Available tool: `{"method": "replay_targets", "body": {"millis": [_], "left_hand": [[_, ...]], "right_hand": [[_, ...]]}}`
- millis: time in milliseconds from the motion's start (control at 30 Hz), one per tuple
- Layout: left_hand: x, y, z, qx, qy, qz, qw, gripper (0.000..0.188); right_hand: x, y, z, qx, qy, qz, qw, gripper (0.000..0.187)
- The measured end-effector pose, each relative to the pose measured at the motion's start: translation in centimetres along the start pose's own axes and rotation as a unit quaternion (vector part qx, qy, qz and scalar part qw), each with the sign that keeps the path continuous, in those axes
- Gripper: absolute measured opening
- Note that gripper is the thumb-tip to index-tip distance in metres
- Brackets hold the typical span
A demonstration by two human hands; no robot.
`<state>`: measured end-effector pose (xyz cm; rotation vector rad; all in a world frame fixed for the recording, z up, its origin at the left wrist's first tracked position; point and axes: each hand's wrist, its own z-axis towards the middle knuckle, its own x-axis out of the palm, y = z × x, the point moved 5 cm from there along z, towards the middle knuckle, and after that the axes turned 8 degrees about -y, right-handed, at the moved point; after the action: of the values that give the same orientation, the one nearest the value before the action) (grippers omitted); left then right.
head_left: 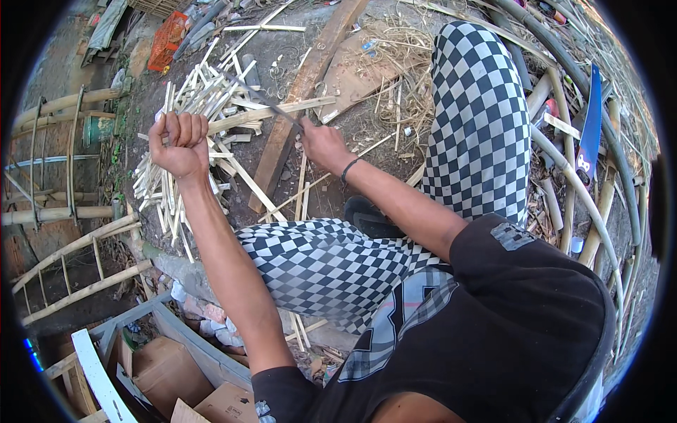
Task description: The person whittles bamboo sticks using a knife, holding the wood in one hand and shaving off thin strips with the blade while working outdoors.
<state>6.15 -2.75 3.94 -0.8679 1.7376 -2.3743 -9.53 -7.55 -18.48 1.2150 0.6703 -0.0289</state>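
My left hand (180, 144) is closed in a fist around one end of a pale split-bamboo strip (240, 119). From the fist, the strip reaches right and slightly away from me. My right hand (326, 148), with a dark band at the wrist, grips a knife (262, 97) whose handle is mostly hidden in the fingers. Its long, narrow dark blade points to the far left and crosses the strip near a long wooden plank (271, 166). Whether the blade's edge touches the strip, I cannot tell. Beneath and beyond my left hand lies a pile of cut strips (173, 185).
Curly shavings (398, 53) cover the ground and a flat board (360, 77) at the far side. A blue-bladed handsaw (591, 120) leans among bamboo poles at right. An orange crate (168, 41) stands far left; cardboard boxes (169, 370) sit near left. My checkered trouser legs (483, 106) flank the work.
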Motion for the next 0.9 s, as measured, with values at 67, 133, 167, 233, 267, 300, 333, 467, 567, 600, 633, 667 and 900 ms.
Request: {"method": "replay_targets", "body": {"millis": [67,133,167,233,267,300,333,467,567,600,633,667,900], "left_hand": [[-0.6,0.0,0.4,0.008,-0.033,0.017,0.999,0.043],[-0.8,0.1,0.4,0.005,-0.051,0.006,0.999,0.042],[-1.0,0.0,0.5,0.011,-0.059,0.007,0.998,0.042],[-1.0,-0.1,0.1,0.010,-0.061,0.000,0.998,0.042],[-0.9,0.0,0.3,0.009,-0.061,-0.003,0.998,0.042],[-0.9,-0.1,0.3,0.010,-0.065,0.001,0.998,0.042],[-1.0,-0.3,0.2,0.011,-0.070,0.005,0.997,0.042],[-0.6,-0.1,0.6,0.010,-0.006,0.003,1.000,0.043],[-0.8,0.2,0.5,0.013,-0.027,0.000,1.000,0.043],[-1.1,0.1,0.6,0.014,-0.038,-0.003,0.999,0.043],[-1.0,0.2,0.4,0.011,-0.031,-0.006,0.999,0.043],[-1.0,0.3,0.4,0.009,-0.031,-0.007,0.999,0.043],[-0.2,0.0,0.5,0.007,-0.023,0.002,1.000,0.043]], "right_hand": [[0.8,-4.9,-0.2,0.087,0.031,-0.048,0.995,0.026],[0.0,-5.5,-0.4,0.094,0.045,-0.086,0.991,0.025],[0.8,-5.1,0.0,0.129,0.048,-0.072,0.988,0.025],[0.4,-0.6,0.0,0.109,0.055,-0.053,0.991,0.023],[-0.2,1.1,0.1,0.090,0.057,-0.034,0.994,0.021],[-0.8,2.3,0.0,0.090,0.059,-0.035,0.994,0.021],[-1.1,3.8,-0.1,0.036,0.070,-0.016,0.997,0.021],[0.9,-2.4,-0.4,0.078,0.035,-0.031,0.996,0.021],[1.8,-10.6,-0.4,0.176,0.013,-0.049,0.983,0.020],[2.0,-10.0,0.0,0.184,0.029,-0.069,0.980,0.020],[1.8,-9.0,-0.1,0.196,0.047,-0.092,0.975,0.020],[2.1,-7.3,-0.1,0.187,0.054,-0.060,0.979,0.021],[-0.2,-0.5,0.4,-0.002,0.059,0.000,0.998,0.019]]}}
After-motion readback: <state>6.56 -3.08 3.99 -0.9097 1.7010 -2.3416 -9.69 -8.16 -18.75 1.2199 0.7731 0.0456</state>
